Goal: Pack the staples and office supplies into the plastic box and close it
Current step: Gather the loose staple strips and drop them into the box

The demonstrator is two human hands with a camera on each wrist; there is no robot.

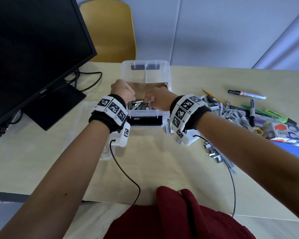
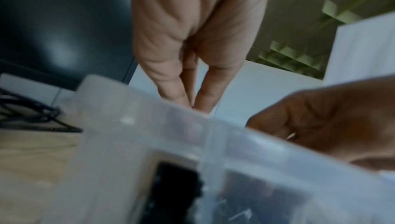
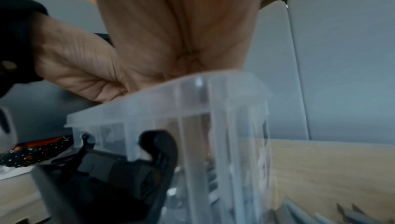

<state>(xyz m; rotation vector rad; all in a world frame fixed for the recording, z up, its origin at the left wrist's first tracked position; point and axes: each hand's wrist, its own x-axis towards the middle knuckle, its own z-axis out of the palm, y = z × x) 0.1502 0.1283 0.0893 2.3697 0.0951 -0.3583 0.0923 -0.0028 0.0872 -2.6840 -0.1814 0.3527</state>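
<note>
The clear plastic box (image 1: 168,73) stands open mid-table, with a black latch (image 1: 145,120) on its near side. Loose metal staples (image 1: 138,106) lie in its near part and a brown flat item (image 1: 143,86) behind them. Both hands hang over the near end. My right hand (image 1: 156,100) pinches a small strip of staples (image 1: 149,102), which glints in the left wrist view (image 2: 291,136). My left hand (image 1: 123,91) points its fingers (image 2: 171,84) down into the box; the box rim (image 2: 149,109) hides their tips. The right wrist view shows the box wall (image 3: 171,95) and latch (image 3: 158,144).
A heap of staples (image 1: 219,107) lies right of the box, with markers (image 1: 245,94), highlighters (image 1: 273,114), a pencil and cards further right. A clear lid (image 1: 106,152) lies under my left wrist. A black monitor (image 1: 33,49) stands left, a yellow chair (image 1: 109,31) behind.
</note>
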